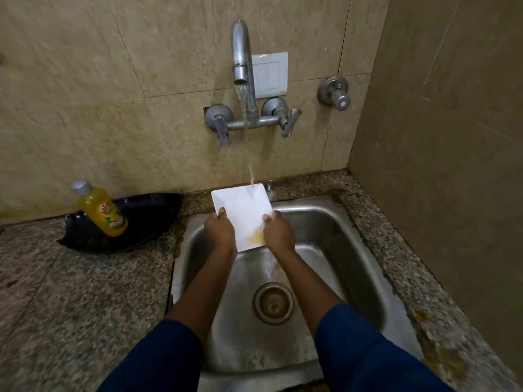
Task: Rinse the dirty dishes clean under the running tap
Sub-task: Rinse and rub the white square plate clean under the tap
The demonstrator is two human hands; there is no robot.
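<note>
- While water (250, 176) falls from the wall tap (242, 52), a white square plate (242, 212) is held over the back of the steel sink (342, 239), tilted with its far edge up.
- The stream lands on the plate's far right corner.
- A yellow smear (256, 236) sits on the plate's near part, just beside the right hand.
- The left hand (220, 232) grips the plate's left edge, thumb on the top face and fingers curled beneath.
- The right hand (278, 232) grips the right edge the same way, thumb lying on the white surface.
- All 2 forearms reach in from the bottom of the view, each in a dark blue sleeve (365, 355) pushed up from the wrist.
- The round drain (274, 302) lies in the sink floor, below and nearer than the plate.
- On the speckled stone tabletop (70, 284) left of the sink rests a black leaf-shaped dish (150, 219).
- 1 yellow bottle of dish liquid (102, 213) with a grey cap leans inside that dish.
- A white switch plate (270, 75) is fixed on the tiled wall behind the tap, and a separate round valve (334, 93) sits further right.
</note>
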